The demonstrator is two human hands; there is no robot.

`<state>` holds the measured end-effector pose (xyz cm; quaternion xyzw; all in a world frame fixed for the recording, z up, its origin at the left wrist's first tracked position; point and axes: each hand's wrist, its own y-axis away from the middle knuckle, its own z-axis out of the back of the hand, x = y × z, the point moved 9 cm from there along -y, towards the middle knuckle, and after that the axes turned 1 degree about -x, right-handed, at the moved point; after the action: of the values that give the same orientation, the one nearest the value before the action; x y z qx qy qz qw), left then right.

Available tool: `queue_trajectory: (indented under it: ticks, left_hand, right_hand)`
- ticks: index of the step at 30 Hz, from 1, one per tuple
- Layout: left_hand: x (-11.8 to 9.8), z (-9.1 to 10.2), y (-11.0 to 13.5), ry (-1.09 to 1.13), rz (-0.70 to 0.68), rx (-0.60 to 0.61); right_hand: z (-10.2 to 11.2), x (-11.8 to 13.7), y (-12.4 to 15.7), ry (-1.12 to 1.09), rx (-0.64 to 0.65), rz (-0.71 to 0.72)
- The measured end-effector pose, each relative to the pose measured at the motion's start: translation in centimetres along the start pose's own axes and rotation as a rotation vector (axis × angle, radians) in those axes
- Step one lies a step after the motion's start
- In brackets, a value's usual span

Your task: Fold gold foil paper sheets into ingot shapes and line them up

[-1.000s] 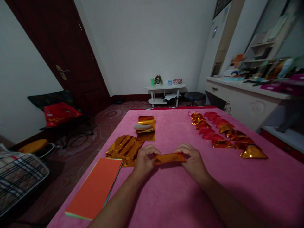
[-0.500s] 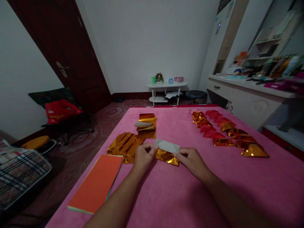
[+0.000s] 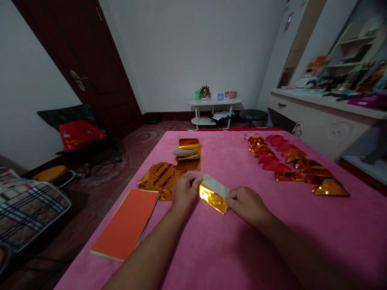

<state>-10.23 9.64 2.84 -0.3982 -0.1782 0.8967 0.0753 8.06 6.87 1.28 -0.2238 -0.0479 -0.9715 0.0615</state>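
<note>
Worktop (image 3: 338,229), one, covered in pink cloth, a red strip along its far edge; near edge out of view. Folded pieces, two slanting rows, along the right edge: the outer row (image 3: 331,188) red at its far end and gold at its near end; the inner row (image 3: 266,161), shorter, gold, then red, then gold. Paper stack (image 3: 125,225), one, orange on top, other colours showing at its sides, set by the left edge. Gold foil sheets (image 3: 159,177), creased and overlapping, by the left edge just beyond the stack. Foil bundle (image 3: 190,143), gold, partly curled, farther toward the far left corner. Left hand (image 3: 185,191), its grip narrow, thumb and fingers pinching the left end of a foil piece. Right hand (image 3: 246,203), its grip narrow and holding the right end of the same. Foil piece (image 3: 213,198), one, between the two hands, nearer the left edge than the right; gold and shiny on the near part, pale grey on the far part, lying aslant; whether it rests on the cloth cannot be told. Grey roll (image 3: 184,152), one, lying across the bundle.
</note>
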Motion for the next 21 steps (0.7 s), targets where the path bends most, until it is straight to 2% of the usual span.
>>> queue_trajectory:
  ticks: [3, 7, 12, 16, 19, 21]
  left_hand:
    - [-0.8, 0.4, 0.0, -0.044, -0.037, -0.014]
    - [-3.1, 1.0, 1.1, -0.027, -0.141, -0.045]
    - [-5.4, -1.3, 3.2, -0.059, -0.255, 0.145]
    - [-5.0, -3.0, 3.9, -0.125, -0.279, 0.219]
    - [-4.5, -3.7, 3.8, -0.115, -0.284, 0.244]
    - [-4.4, -3.8, 3.8, -0.107, -0.291, 0.258]
  right_hand:
    - [0.0, -0.2, 0.2, 0.013, 0.034, -0.062]
    - [0.2, -0.4, 0.4, 0.016, 0.031, -0.105]
    - [0.1, -0.6, 0.4, -0.012, 0.023, -0.102]
    - [0.0, -0.6, 0.3, 0.006, 0.025, -0.112]
    - [0.1, -1.0, 0.3, 0.073, 0.038, -0.118]
    - [1.0, -1.4, 0.3, 0.134, -0.009, -0.124]
